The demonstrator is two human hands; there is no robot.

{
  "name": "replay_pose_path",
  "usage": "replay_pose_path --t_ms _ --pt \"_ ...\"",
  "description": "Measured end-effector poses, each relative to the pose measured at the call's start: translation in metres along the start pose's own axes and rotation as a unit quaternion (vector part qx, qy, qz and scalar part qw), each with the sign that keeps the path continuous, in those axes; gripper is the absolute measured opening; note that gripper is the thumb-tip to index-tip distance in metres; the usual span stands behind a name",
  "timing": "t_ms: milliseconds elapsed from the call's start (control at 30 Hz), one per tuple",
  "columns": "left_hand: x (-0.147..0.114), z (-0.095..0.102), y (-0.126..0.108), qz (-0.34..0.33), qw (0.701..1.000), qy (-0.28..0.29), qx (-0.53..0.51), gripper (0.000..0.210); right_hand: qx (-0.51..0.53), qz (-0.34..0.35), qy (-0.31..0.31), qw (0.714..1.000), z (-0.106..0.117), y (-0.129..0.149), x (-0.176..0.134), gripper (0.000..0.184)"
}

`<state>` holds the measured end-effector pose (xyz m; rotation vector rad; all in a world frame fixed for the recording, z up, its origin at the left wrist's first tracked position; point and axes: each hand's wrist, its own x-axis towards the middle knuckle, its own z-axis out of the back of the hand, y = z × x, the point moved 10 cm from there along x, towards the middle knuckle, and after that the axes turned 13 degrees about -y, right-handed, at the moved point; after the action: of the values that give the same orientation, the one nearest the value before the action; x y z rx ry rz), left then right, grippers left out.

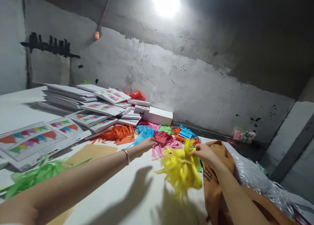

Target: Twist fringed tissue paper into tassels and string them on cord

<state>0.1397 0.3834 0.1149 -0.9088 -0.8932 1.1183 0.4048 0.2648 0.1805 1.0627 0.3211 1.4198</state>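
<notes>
My right hand [204,153] is closed on the top of a yellow paper tassel bundle [183,167], its fringe hanging loose over the white table. Further off, my left hand [146,145] has its fingers drawn together at the left edge of a dark red tassel bundle [163,137]. That hand's fingertips are partly hidden. Around it lie a light blue bundle [144,133], pink tassels [175,144], a green bundle [166,130] and a brighter blue bundle [187,132]. Orange tassels [117,133] rest further left.
Stacks of printed white packets [71,95] fill the left back, beside a white box [158,116]. Green tassels [36,174] lie near my left forearm, by brown paper [92,153]. A brown cloth bag [217,182] and clear plastic wrap [262,185] lie right.
</notes>
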Motion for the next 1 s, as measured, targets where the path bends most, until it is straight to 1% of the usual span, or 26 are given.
replay_pose_path --t_ms 67,133,200,267,333,367,433,500,600,700,767,833,900,1000 --pt "-0.009 0.012 -0.009 -0.017 1.000 -0.018 0.002 0.029 0.000 -0.027 0.032 0.999 -0.006 0.004 -0.006 0.027" --pt "-0.023 0.015 -0.028 -0.058 0.998 -0.006 -0.010 0.031 0.014 -0.039 0.056 0.998 -0.012 0.015 -0.015 0.029" --pt "-0.041 0.010 -0.053 -0.106 0.993 0.027 -0.032 0.035 0.043 -0.037 0.070 0.996 -0.016 0.034 -0.025 0.031" --pt "-0.063 0.001 -0.076 -0.151 0.984 0.072 -0.055 0.041 0.081 -0.024 0.073 0.994 -0.017 0.055 -0.037 0.035" --pt "-0.083 -0.008 -0.091 -0.181 0.974 0.116 -0.073 0.050 0.114 -0.007 0.062 0.992 -0.014 0.071 -0.047 0.043" --pt "-0.091 -0.013 -0.094 -0.187 0.970 0.136 -0.079 0.051 0.123 0.000 0.052 0.991 -0.012 0.076 -0.051 0.047" --pt "-0.101 -0.023 -0.097 -0.188 0.964 0.166 -0.088 0.046 0.125 0.015 0.026 0.992 -0.005 0.077 -0.058 0.049" --pt "-0.102 -0.031 -0.096 -0.183 0.962 0.176 -0.101 0.039 0.108 0.033 -0.006 0.994 0.002 0.073 -0.060 0.049" --pt "-0.092 -0.036 -0.099 -0.182 0.963 0.158 -0.116 0.032 0.055 0.074 -0.058 0.994 0.014 0.072 -0.060 0.044" --pt "-0.083 -0.042 -0.105 -0.186 0.965 0.151 -0.110 0.025 -0.002 0.142 -0.080 0.987 0.016 0.089 -0.061 0.049" --pt "-0.081 -0.047 -0.107 -0.181 0.966 0.152 -0.110 0.024 -0.032 0.184 -0.091 0.978 0.013 0.104 -0.066 0.049" --pt "-0.082 -0.051 -0.105 -0.164 0.969 0.142 -0.122 0.028 -0.057 0.207 -0.121 0.969 0.009 0.114 -0.073 0.037" --pt "-0.088 -0.055 -0.096 -0.136 0.972 0.127 -0.144 0.035 -0.074 0.210 -0.150 0.963 0.001 0.116 -0.083 0.024" --pt "-0.108 -0.065 -0.077 -0.092 0.969 0.133 -0.186 0.050 -0.078 0.202 -0.158 0.963 -0.027 0.106 -0.104 0.019"
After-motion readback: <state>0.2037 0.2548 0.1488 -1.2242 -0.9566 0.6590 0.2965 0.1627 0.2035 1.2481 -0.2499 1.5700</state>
